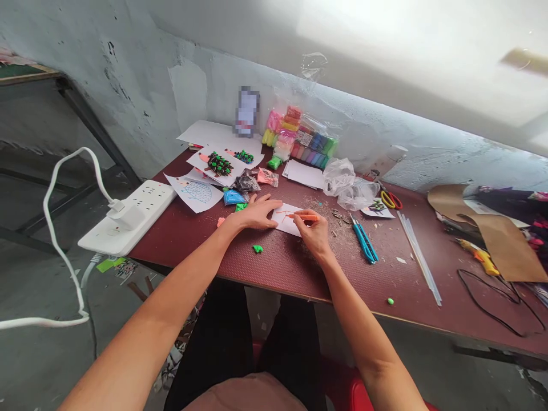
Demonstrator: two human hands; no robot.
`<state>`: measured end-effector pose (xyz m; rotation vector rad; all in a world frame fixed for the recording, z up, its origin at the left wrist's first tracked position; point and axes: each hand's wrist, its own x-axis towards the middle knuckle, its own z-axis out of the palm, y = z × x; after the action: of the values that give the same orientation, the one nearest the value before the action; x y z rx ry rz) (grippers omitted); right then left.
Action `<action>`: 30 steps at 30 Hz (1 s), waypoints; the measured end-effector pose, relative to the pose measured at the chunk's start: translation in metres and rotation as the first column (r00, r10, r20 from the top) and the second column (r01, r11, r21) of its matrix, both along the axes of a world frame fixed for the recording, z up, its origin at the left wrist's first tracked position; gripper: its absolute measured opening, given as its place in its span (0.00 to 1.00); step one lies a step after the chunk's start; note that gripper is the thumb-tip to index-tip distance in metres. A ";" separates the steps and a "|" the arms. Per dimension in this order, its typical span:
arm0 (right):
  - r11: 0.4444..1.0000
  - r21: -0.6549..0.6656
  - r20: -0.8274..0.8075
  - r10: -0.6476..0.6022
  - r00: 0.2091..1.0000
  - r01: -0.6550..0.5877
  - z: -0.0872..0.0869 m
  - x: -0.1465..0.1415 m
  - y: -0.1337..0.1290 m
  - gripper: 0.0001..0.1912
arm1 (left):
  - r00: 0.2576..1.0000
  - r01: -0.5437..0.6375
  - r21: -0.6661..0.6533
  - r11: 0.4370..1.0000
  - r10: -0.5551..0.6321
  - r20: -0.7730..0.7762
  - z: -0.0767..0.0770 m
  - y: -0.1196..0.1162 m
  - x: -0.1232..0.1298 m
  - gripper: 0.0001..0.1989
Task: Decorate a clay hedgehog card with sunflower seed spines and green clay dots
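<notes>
The left hand (257,212) lies flat on the desk (291,275) with its fingers a little spread, and the fingertips touch the left edge of a small white paper sheet (286,220). The right hand (312,231) is pinching a thin orange clay strip (305,217) between thumb and fingers, and it holds this strip over the right part of the sheet. Thin orange lines are on the sheet. A small green clay piece (257,249) lies on the desk just below the hands. To the right are many small crumbs (338,234) and a blue craft knife (363,241). Farther ahead lie a plastic bag of coloured clay packs (299,137) and paper cards with clay pictures (218,164).
</notes>
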<state>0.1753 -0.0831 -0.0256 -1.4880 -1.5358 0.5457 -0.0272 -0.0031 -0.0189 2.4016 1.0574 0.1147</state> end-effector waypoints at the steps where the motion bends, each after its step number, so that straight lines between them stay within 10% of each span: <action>1: 1.000 0.005 -0.012 0.007 1.000 -0.007 -0.001 -0.001 0.000 0.14 | 1.000 0.002 0.001 1.000 -0.002 0.005 -0.001 0.000 0.000 0.36; 30: 0.989 -0.011 -0.009 0.146 0.989 -0.146 -0.005 -0.011 0.011 0.10 | 1.000 -0.014 -0.020 1.000 0.014 0.001 0.001 0.000 0.001 0.42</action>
<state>0.1642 -0.0724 -0.0311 -1.3873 -1.6461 0.6456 -0.0264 -0.0034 -0.0182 2.3763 1.0704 0.1096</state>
